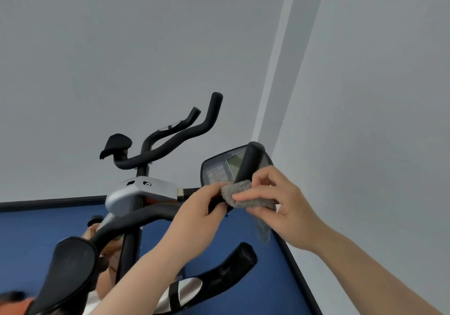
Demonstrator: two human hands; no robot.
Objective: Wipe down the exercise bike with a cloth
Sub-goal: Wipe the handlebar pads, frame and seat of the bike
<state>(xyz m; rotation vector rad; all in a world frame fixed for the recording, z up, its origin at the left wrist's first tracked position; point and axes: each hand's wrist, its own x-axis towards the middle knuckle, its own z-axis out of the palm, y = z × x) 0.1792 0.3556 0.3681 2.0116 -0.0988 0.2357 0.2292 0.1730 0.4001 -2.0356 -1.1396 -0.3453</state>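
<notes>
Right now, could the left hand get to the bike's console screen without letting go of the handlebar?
Probably not. The left hand grips the handlebar beside the cloth, and that upright bar end stands in front of the console screen, so it would need to release first.

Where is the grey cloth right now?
In the head view, right of centre, the grey cloth is wrapped around the base of the upright black handlebar, pinched between the left hand and right hand, just below the console.

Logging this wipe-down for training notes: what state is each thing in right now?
cloth: folded, wrapped round the base of the handlebar grip
handlebar grip: upright, bare above the cloth
left hand: pinching the cloth's edge
right hand: holding the cloth
console: partly hidden by the grip
</notes>
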